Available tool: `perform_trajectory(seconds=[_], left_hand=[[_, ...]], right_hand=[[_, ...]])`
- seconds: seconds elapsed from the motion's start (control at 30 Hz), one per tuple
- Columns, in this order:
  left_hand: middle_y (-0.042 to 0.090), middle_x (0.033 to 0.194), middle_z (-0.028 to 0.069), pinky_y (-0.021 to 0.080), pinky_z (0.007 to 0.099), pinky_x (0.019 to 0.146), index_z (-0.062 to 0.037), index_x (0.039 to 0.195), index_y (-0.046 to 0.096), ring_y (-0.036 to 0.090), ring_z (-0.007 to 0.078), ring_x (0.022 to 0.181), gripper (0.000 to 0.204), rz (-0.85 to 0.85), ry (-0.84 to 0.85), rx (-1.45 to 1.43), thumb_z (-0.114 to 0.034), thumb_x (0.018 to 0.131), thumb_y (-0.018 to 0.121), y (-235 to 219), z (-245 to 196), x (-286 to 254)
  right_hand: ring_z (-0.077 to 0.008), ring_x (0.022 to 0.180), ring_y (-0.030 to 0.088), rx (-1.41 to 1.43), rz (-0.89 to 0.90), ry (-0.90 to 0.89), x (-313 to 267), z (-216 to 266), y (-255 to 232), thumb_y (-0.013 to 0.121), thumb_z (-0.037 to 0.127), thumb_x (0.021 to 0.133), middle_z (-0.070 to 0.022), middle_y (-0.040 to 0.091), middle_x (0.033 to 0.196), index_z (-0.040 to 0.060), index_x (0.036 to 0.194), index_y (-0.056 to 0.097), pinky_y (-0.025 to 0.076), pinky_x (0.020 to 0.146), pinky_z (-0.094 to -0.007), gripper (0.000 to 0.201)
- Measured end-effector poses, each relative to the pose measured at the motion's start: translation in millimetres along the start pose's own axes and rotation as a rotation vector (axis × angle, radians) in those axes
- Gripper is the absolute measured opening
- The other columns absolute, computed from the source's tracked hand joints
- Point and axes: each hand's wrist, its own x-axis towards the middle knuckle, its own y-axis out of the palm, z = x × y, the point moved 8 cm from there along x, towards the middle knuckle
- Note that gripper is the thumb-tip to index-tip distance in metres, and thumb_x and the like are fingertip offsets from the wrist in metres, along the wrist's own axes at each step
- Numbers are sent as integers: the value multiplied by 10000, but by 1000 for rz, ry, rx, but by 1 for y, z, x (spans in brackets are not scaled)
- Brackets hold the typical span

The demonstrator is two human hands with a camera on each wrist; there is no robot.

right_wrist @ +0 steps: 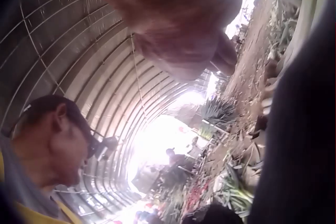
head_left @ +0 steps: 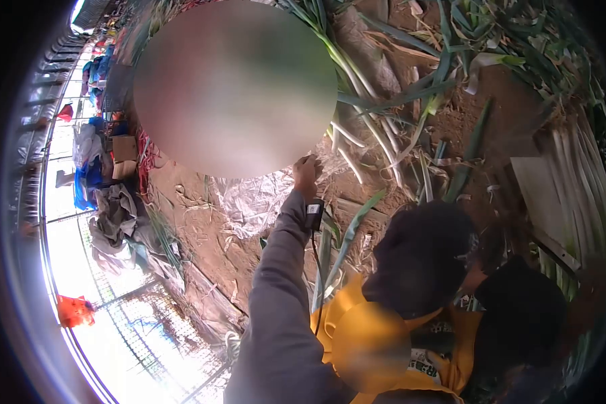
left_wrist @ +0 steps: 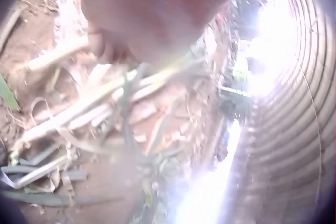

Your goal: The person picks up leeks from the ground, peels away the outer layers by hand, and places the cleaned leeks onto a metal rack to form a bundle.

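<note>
My left hand, below a grey sleeve, reaches over the soil beside clear plastic film. Close up, the left hand has bent fingers above long white stalks; whether it grips one cannot be told. My right hand fills the top of the right wrist view, fingers partly bent, their inner side hidden. I cannot make it out surely in the head view. Pale stalks with green leaves lie past the left hand.
Many long white stalks lie side by side at the right, near a pale board. Yellow clothing and dark rounded shapes fill the lower part. Bags, a cardboard box and grey cloth stand along the left wall.
</note>
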Motion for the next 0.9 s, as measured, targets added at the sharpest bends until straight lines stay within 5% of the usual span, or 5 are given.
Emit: perform_trajectory(seconds=[0.23,0.27,0.4,0.6,0.9], left_hand=[[701,1104,235,528,426,801,55,1283,606,676,314,928,545,-658,303,592,-354,946,732,-102,2,88],[637,1165,332,527,507,889,30,1244,648,654,461,1046,578,-676,265,569,-415,888,743,-106,4,94],[607,1173,370,515,507,946,23,1178,651,633,481,1066,509,-638,109,556,-380,869,676,-128,31,150],[624,1259,313,515,471,967,32,1299,607,648,389,1127,625,-633,-9,590,-374,829,674,-118,11,137],[657,851,157,511,360,561,26,999,640,634,204,695,244,-300,-57,69,-128,815,686,-102,31,123]], right_hand=[[-297,967,697,256,190,-120,22,98,19,624,145,1020,-159,733,1107,21,1204,709,572,781,-349,238],[-300,952,700,245,213,-130,22,99,21,629,136,1016,-162,734,1098,18,1197,711,572,771,-356,231],[-311,893,712,199,302,-160,23,98,31,652,101,999,-176,735,1064,7,1168,718,570,729,-384,203],[-331,862,720,194,378,-80,24,89,38,668,84,991,-183,736,1035,-2,1142,723,569,711,-421,183],[-335,1158,634,236,692,337,2,83,49,706,120,920,-174,690,1234,30,1301,659,461,1016,-441,394]])
